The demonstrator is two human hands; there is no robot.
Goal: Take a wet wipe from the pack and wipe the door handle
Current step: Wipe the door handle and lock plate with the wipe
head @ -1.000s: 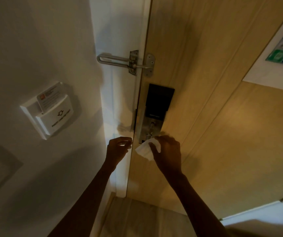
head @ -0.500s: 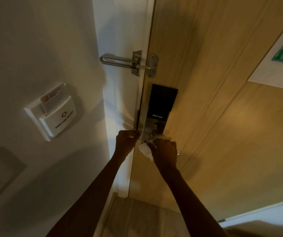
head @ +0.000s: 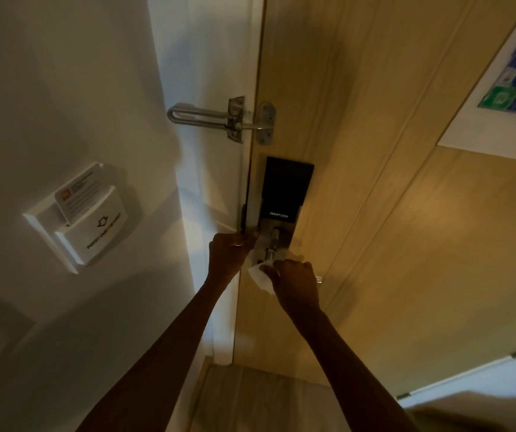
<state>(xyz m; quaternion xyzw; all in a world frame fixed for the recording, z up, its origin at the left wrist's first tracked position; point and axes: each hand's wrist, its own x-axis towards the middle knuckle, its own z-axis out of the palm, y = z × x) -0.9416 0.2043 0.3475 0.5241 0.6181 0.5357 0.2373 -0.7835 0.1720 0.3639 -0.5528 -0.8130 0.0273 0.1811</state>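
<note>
A wooden door [head: 375, 213] carries a black smart lock panel [head: 286, 185] with a metal plate below it. The metal door handle [head: 318, 279] is mostly hidden under my right hand [head: 297, 283]; only its tip shows on the right. My right hand is closed around the handle with a white wet wipe [head: 261, 275] pressed on it, and the wipe hangs out to the left. My left hand [head: 228, 255] is at the door's edge beside the lock plate, fingers curled against it. No wipe pack is in view.
A metal swing-bar door guard [head: 219, 118] bridges the white frame [head: 206, 151] and door above the lock. A white key-card holder [head: 78, 219] with a card sits on the left wall. A framed notice [head: 512, 76] hangs on the door, upper right.
My left hand has risen from free air to the door's edge by the lock plate. My right hand has settled lower over the handle, and less of the wipe shows.
</note>
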